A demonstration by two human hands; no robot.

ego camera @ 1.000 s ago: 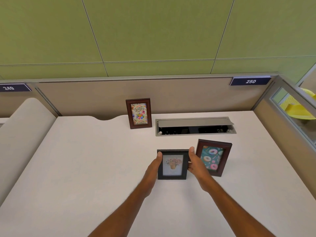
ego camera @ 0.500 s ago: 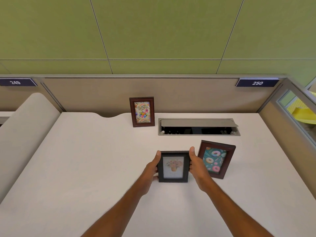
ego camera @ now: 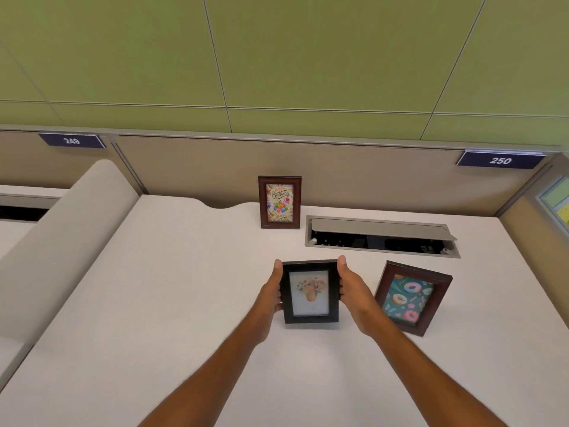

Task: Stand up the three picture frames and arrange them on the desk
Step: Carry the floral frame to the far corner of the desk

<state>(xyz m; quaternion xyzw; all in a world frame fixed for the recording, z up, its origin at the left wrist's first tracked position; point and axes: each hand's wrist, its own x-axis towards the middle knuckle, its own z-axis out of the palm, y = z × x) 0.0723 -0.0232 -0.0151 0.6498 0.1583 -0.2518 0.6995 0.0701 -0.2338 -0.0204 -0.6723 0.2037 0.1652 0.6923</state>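
Note:
A black frame with a flower picture (ego camera: 309,292) stands upright in the middle of the white desk (ego camera: 172,288). My left hand (ego camera: 271,295) grips its left side and my right hand (ego camera: 354,292) grips its right side. Just to the right, a dark brown frame with a doughnut picture (ego camera: 411,298) stands upright, turned a little toward the left. A brown frame with a birthday card (ego camera: 279,202) stands at the back of the desk against the partition.
An open cable tray (ego camera: 381,237) with a raised grey lid is set into the desk behind the doughnut frame. Beige partition walls close the back and right. A padded beige divider (ego camera: 61,241) runs along the left edge.
Both hands keep hold of the black frame, which stays in about the same spot beside the doughnut frame. The view has shifted a little to the left.

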